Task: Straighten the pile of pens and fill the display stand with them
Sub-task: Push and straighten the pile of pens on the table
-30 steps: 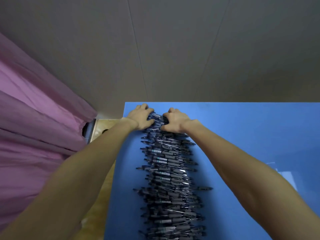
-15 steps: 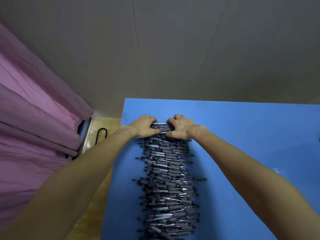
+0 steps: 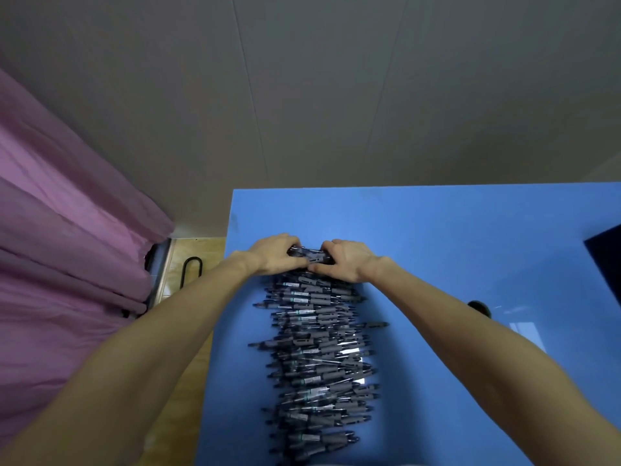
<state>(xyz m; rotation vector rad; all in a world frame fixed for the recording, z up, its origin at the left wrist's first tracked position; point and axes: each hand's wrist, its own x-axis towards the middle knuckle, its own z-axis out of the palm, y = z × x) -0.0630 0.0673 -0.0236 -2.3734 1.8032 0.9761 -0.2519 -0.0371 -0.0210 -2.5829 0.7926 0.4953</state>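
Pens [image 3: 316, 344] lie heaped along our blue tabletop [image 3: 453, 230]; our left hand [image 3: 277, 252] and right hand [image 3: 347, 260] each keep a clenched grip on the far-end bundle.

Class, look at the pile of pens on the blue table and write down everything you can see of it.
The pile of pens is a long, untidy heap of many dark grey pens, plastic by the look, some with pale labels. Most lie crosswise, a few stick out at the sides. It lies on the blue table, running from the near edge of the picture away from the person. At its far end the left hand and right hand grip a bundle from either side.
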